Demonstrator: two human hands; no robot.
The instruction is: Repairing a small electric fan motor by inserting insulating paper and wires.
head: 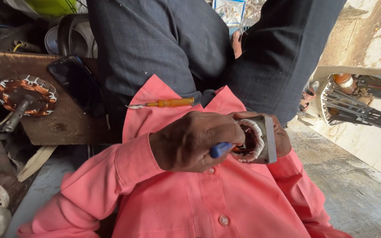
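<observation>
two hands [225, 139], one stator [256, 140] (gripped), two screwdrivers [168, 103]

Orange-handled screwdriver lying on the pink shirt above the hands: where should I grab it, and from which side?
Grip the orange-handled screwdriver by its thick translucent handle, coming from above. It lies flat and level on the pink shirt, handle toward the right and fully exposed; the thin metal tip points left.

Tool tip [239, 149] hidden inside the stator [257, 140]

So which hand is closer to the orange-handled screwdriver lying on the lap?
Left. The left hand, gripping a blue-handled tool, sits just below the screwdriver; the right hand holds the motor stator farther off.
</observation>
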